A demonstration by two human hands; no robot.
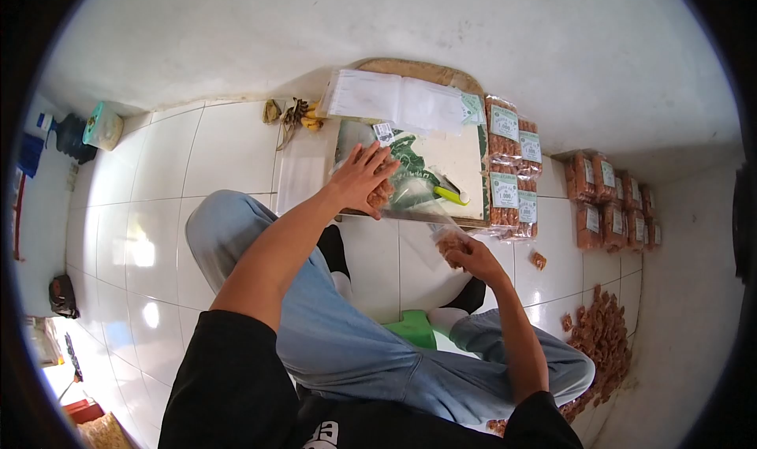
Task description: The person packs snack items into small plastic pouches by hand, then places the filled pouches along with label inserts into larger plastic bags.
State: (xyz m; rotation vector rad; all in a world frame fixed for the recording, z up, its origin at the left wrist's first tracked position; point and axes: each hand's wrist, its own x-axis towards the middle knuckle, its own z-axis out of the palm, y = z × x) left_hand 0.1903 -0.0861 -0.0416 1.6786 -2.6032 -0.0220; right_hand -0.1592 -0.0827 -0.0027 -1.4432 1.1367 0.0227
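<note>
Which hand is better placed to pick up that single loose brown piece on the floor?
Probably the right hand: it is clearly nearer the loose brown piece, though its fingers already hold bagged brown pieces. The left hand is farther off, over the work surface.

Labelled packs (613, 222) and heaped brown pieces (601, 346) suggest a packing workshop.
</note>
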